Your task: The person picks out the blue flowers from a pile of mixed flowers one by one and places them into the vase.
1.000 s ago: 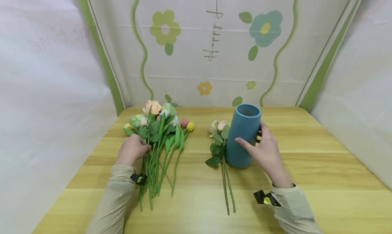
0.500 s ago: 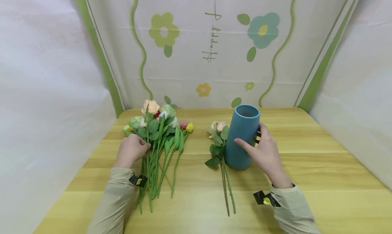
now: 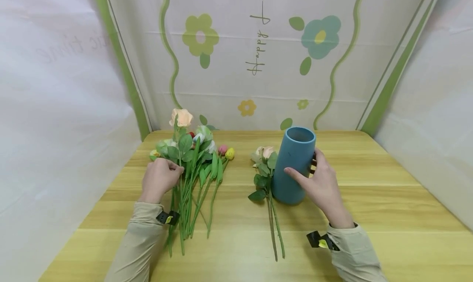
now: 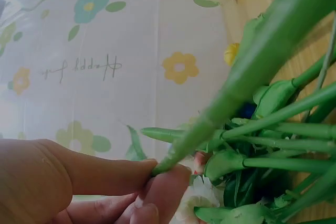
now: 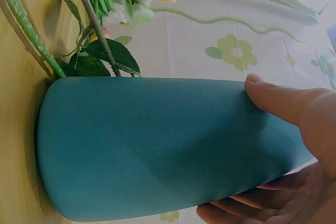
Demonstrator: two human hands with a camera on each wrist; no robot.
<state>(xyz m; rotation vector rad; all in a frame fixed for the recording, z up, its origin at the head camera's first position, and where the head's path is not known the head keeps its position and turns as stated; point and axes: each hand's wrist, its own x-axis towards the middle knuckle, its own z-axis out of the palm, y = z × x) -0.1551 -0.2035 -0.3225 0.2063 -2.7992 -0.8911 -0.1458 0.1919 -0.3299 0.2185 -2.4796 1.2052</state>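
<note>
My left hand [image 3: 159,179] pinches the green stem of a peach rose [image 3: 182,118] between thumb and fingertips. The rose's bloom is raised above a pile of artificial flowers [image 3: 214,165]. In the left wrist view the pinched stem [image 4: 231,93] slants up to the right, close to the camera. A tall blue vase [image 3: 292,167] stands upright on the table. Around its right side my right hand [image 3: 323,187] holds it, with the thumb on the front. The right wrist view shows fingers under the vase [image 5: 157,140] at the opposite side, partly hidden.
Pale roses [image 3: 265,152] with long stems lie just left of the vase. A pink tulip [image 3: 222,150] and a yellow tulip [image 3: 230,153] stick out at the pile's right. A printed cloth [image 3: 221,81] hangs behind the wooden table [image 3: 229,249].
The peach rose's bloom has risen above the pile, with my left hand moving slightly up along with it. My right hand and the vase have stayed in place.
</note>
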